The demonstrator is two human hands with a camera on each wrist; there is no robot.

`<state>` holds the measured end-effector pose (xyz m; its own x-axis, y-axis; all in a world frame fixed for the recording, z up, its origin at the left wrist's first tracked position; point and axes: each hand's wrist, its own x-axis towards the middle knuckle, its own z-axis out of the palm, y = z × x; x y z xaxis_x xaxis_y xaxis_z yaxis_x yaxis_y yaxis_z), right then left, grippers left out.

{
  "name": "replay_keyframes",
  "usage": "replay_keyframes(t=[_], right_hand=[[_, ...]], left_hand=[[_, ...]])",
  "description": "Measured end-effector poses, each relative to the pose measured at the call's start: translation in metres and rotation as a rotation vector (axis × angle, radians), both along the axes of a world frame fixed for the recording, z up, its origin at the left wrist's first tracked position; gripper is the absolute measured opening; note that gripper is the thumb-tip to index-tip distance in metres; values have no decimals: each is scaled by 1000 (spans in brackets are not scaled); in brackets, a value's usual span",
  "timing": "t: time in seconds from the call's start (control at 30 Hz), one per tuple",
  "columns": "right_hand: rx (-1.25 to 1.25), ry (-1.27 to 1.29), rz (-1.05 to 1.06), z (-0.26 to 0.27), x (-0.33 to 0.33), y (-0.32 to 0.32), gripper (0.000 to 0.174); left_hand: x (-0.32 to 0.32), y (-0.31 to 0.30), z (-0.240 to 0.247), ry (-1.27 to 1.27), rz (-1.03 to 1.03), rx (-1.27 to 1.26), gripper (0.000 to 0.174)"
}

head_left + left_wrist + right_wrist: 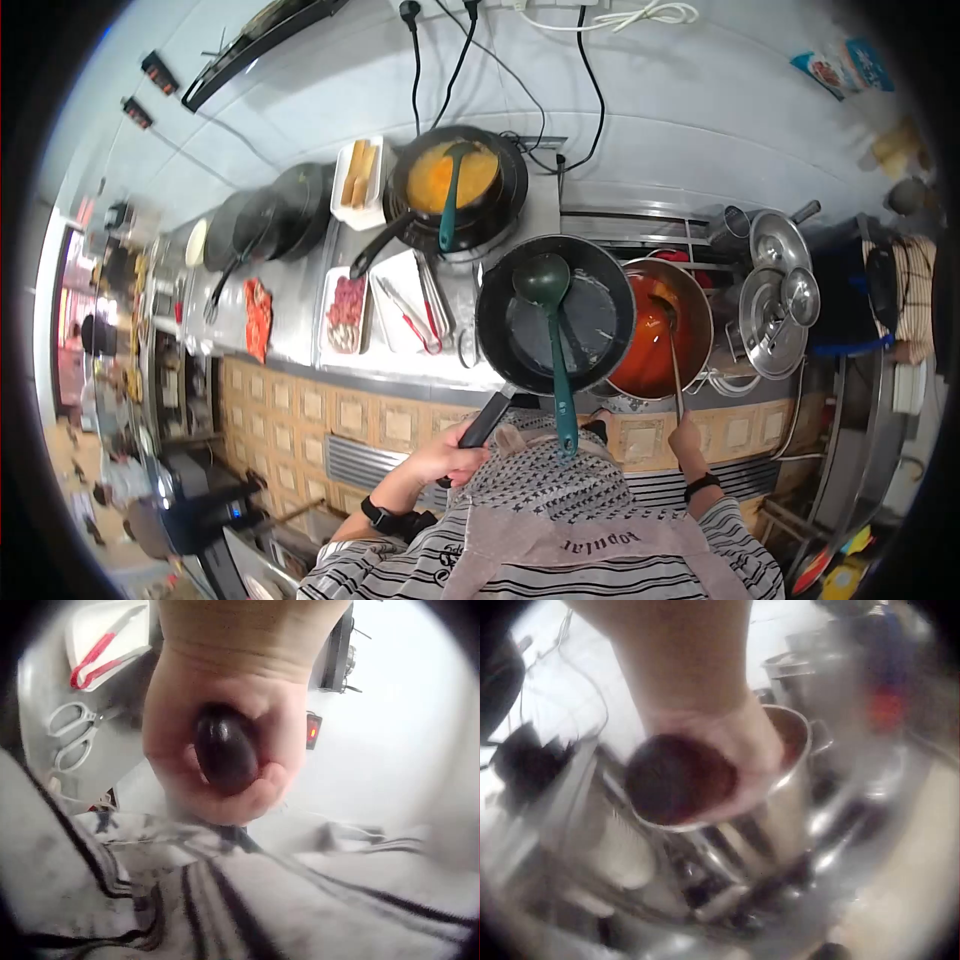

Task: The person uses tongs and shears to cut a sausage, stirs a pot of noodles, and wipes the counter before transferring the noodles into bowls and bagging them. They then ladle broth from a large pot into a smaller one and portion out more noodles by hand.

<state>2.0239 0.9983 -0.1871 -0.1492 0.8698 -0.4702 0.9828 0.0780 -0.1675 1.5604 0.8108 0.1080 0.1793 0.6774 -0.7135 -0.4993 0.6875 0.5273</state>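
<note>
My left hand (pixel 447 455) grips the black handle (pixel 485 420) of a dark frying pan (pixel 510 330), held up in front of the apron. The handle's rounded end pokes out of the curled fingers in the left wrist view. Inside the pan lies a green ladle (pixel 545 283), its long handle reaching over the near rim. To the right, a metal pot (pixel 708 335) holds red sauce (pixel 640 352). My right hand (pixel 687 446) holds a long-handled ladle (pixel 677 375) whose bowl dips in the sauce. A dark round handle end (pixel 676 780) shows at the right palm, blurred.
Left of the pan are tongs (pixel 434 325) on a white tray (pixel 385 330), a tray of chopped meat (pixel 345 345) and white-handled scissors (pixel 79 735). Behind, another pan (pixel 400 185) holds yellow liquid and a green ladle. Metal lids (pixel 765 325) stand right of the pot.
</note>
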Motion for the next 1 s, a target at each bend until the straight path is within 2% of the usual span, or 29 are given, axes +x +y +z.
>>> replay_keyframes(t=[0.03, 0.07, 0.13, 0.17, 0.23, 0.3, 0.37, 0.43, 0.5, 0.57, 0.67, 0.77, 0.8, 0.9, 0.93, 1.0], right_hand=[[58, -63, 135, -9, 24, 4, 55], [-15, -45, 87, 11, 28, 13, 50], [-356, 115, -63, 91, 7, 38, 33], [-524, 189, -157, 115, 8, 49, 27], [-828, 312, 39, 77, 50, 80, 14], [-1109, 680, -190, 79, 62, 90, 8], [-1532, 1050, -1027, 94, 59, 87, 9], [-1576, 1180, -1415, 88, 44, 77, 8], [-1477, 1267, -1106, 55, 33, 54, 22], [-1006, 934, -793, 31, 6, 28, 44], [-526, 468, -364, 45, -29, 12, 63], [119, 212, 45, -3, -28, -1, 41], [42, 305, -6, -7, -27, 1, 42], [-469, 654, -292, 11, -22, 21, 58], [-711, 861, -504, 21, -19, 29, 40], [-893, 1031, -662, 23, -8, 39, 29]], left_hand=[[17, -1, -3, 14, 23, -9, 18], [34, -4, -8, -34, 72, -23, 18], [61, -12, -19, -6, 147, -72, 18], [75, -17, -22, 0, 169, -97, 18], [94, -27, -33, 2, 193, -92, 20], [110, -32, -35, 33, 218, -119, 17], [120, -42, -40, 66, 226, -140, 14], [125, -48, -40, 77, 252, -167, 14], [125, -53, -44, 83, 231, -187, 15], [121, -58, -51, 90, 171, -172, 15], [115, -64, -63, 75, 115, -185, 14], [122, -67, -74, 73, 75, -173, 18], [127, -65, -79, 63, 72, -179, 18], [142, -55, -84, 67, 44, -195, 19], [150, -49, -87, 71, 39, -197, 19], [165, -36, -95, 83, -43, -166, 18]])
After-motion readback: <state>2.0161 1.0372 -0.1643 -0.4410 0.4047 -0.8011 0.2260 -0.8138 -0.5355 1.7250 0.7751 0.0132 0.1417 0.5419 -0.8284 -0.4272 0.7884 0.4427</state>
